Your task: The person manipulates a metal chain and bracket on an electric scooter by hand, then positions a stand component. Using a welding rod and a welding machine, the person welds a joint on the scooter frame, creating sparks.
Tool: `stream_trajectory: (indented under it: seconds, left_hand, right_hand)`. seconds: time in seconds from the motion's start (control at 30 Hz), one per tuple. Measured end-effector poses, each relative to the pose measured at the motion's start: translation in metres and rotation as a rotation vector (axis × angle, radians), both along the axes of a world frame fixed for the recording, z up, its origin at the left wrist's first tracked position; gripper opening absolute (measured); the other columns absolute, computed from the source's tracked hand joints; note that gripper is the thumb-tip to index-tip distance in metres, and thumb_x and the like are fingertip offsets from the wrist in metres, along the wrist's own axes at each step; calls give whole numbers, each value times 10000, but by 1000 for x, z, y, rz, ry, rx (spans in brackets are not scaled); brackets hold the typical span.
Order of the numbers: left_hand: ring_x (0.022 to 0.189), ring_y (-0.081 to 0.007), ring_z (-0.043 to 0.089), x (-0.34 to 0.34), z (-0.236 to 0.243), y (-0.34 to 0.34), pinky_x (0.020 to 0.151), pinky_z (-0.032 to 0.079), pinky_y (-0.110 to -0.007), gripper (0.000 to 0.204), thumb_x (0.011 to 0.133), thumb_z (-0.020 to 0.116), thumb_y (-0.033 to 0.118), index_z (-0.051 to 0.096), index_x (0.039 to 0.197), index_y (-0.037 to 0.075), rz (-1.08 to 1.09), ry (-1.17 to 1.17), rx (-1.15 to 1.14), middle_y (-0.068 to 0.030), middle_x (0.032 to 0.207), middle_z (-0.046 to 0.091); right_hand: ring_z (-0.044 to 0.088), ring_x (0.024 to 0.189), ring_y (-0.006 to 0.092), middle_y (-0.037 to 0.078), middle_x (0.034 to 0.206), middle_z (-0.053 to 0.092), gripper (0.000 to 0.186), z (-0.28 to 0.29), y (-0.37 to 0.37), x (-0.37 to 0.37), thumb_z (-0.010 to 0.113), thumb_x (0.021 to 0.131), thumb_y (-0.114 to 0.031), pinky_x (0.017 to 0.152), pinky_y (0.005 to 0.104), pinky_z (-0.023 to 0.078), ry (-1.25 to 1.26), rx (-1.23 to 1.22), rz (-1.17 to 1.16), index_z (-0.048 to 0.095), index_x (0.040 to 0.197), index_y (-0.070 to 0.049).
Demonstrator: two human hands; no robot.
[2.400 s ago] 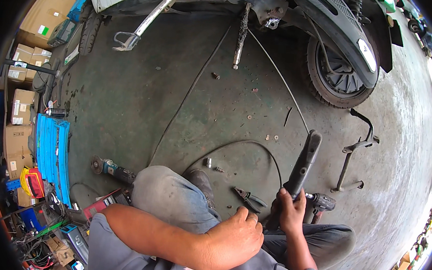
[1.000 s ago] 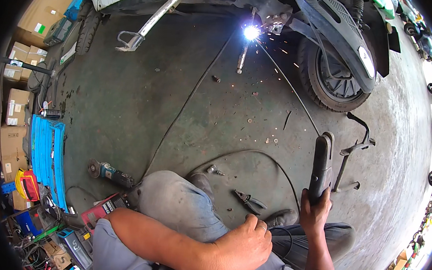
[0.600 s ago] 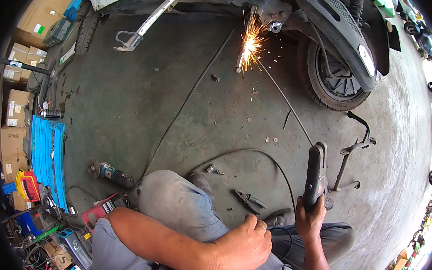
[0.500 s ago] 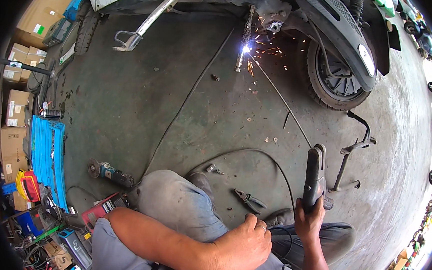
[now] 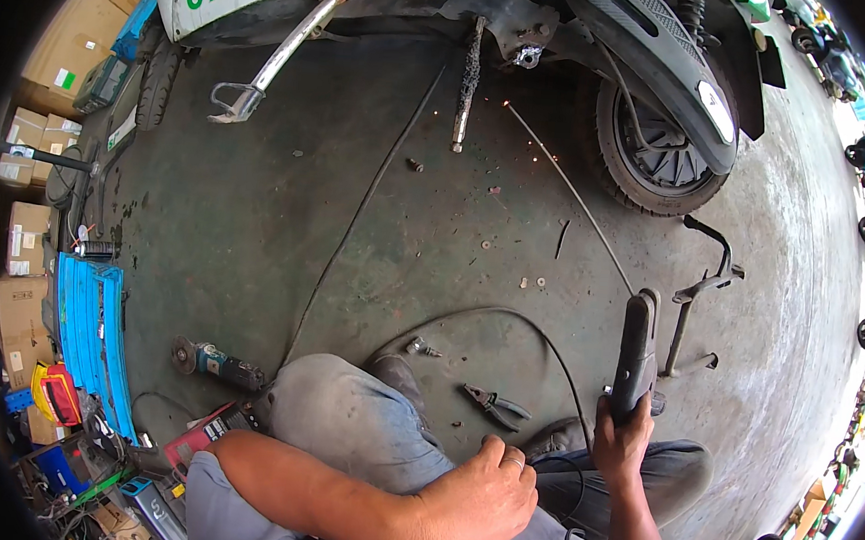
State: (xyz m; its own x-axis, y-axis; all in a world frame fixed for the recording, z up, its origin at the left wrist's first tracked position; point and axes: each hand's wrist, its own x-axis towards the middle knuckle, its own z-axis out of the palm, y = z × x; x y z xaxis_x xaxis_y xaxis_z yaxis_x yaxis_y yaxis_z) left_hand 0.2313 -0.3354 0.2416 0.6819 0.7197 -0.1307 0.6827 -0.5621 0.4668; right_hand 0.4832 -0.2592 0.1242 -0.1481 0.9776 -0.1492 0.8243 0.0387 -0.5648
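Observation:
My right hand (image 5: 623, 436) is wrapped round the handle of a black welding electrode holder (image 5: 638, 350). A long thin welding rod (image 5: 570, 192) runs from its jaws up and left, and its tip glows orange. That tip stands apart from a rough, blackened metal rod (image 5: 469, 82) hanging under the scooter (image 5: 411, 6); the hanging rod's lower end is bright metal. Across my lap lies my left forearm, with my left hand (image 5: 482, 499) curled closed. A ring shows on one finger; whatever those fingers hold, if anything, is hidden.
Pliers (image 5: 496, 406) and a small metal fitting (image 5: 423, 347) lie by my feet. An angle grinder (image 5: 213, 363) is left of my knee. Cables cross the floor. A metal stand (image 5: 702, 294) lies right, below the scooter's wheel (image 5: 656, 150). Cardboard boxes (image 5: 22, 327) line the left.
The bright arc and spray of sparks have gone out, leaving a few small sparks. The welding rod's tip has come away from the hanging rod. The view has shifted slightly.

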Motion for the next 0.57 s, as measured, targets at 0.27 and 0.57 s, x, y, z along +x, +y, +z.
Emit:
stream_trajectory:
  seconds: [0.27, 0.57]
  left_hand:
    - [858, -226, 567, 0, -10, 1, 753, 406, -384, 187, 781, 584, 188, 677, 853, 42, -26, 28, 25, -81, 815, 600]
    - [861, -232, 575, 1, -12, 1, 768, 407, -390, 203, 770, 602, 188, 679, 879, 35, -61, 65, -35, -90, 808, 596]
  right_hand:
    - [493, 542, 398, 262, 631, 539, 366, 9, 50, -40, 664, 824, -229, 549, 449, 405, -5, 124, -138, 471, 901, 72]
    - [502, 541, 345, 261, 639, 547, 338, 8, 58, -42, 657, 832, -208, 568, 438, 420, 65, 44, -179, 465, 895, 63]
